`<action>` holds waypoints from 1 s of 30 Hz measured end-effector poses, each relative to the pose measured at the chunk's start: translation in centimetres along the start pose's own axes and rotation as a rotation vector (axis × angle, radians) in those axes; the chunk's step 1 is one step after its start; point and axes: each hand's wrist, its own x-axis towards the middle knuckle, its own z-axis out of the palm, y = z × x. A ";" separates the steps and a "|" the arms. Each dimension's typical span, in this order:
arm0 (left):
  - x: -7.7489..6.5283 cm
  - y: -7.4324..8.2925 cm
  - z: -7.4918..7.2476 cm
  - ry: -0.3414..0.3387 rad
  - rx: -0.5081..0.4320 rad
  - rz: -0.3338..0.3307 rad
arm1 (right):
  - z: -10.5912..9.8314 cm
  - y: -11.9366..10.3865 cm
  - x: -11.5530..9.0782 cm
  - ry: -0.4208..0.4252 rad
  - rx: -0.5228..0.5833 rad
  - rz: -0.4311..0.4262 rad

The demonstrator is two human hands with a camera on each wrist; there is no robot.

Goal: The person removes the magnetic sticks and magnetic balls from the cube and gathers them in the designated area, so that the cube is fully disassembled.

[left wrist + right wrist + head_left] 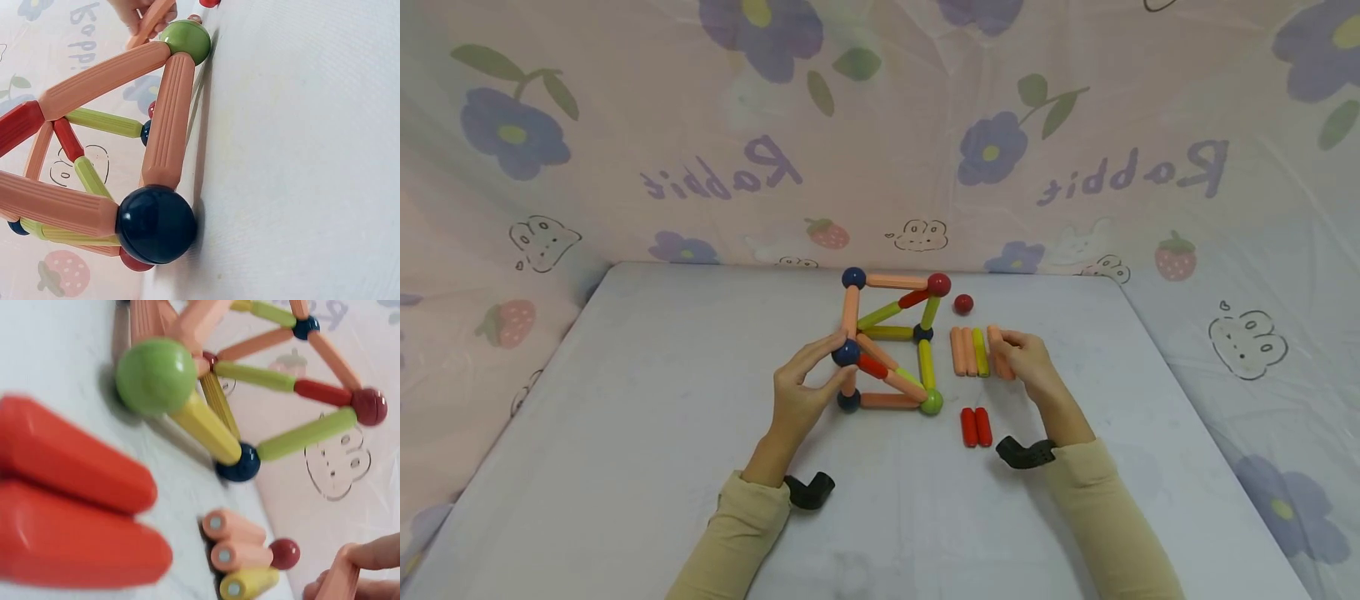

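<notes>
My left hand (801, 396) grips a navy ball (846, 353) at the near upper corner of a built frame of magnetic rods and balls, index finger and thumb on either side. Peach, yellow-green and red rods join its corners, among them a green ball (932, 402) and a large red ball (938, 284). To the right, my right hand (1028, 362) pinches a peach rod (997, 350) by its upper part. In the right wrist view that rod (340, 575) appears between fingertips at the lower right corner. The left wrist view has no left fingers in it.
Left of the right hand lie two peach rods (964, 352) and a yellow one (981, 352) side by side. A loose red ball (963, 304) sits behind them, and two short red rods (976, 427) in front. A printed curtain (880, 167) hangs behind the white table (662, 433).
</notes>
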 end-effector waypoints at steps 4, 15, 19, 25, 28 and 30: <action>0.0 0.0 0.0 0.003 0.003 0.022 | -0.9 1.1 1.2 0.032 0.005 0.049; -0.1 0.1 0.0 -0.001 0.009 0.014 | -1.4 3.3 3.8 0.150 -0.049 0.095; -0.1 0.0 0.0 0.002 0.005 0.018 | -1.4 3.6 4.3 0.160 -0.078 0.075; 0.0 0.0 0.0 0.005 -0.002 0.015 | -1.2 3.6 4.5 0.177 -0.109 0.050; 0.0 0.0 0.0 0.004 0.001 0.010 | -1.1 3.5 4.5 0.171 -0.102 0.033; 0.0 0.0 0.0 0.002 0.002 0.007 | -1.1 3.5 4.5 0.162 -0.095 0.023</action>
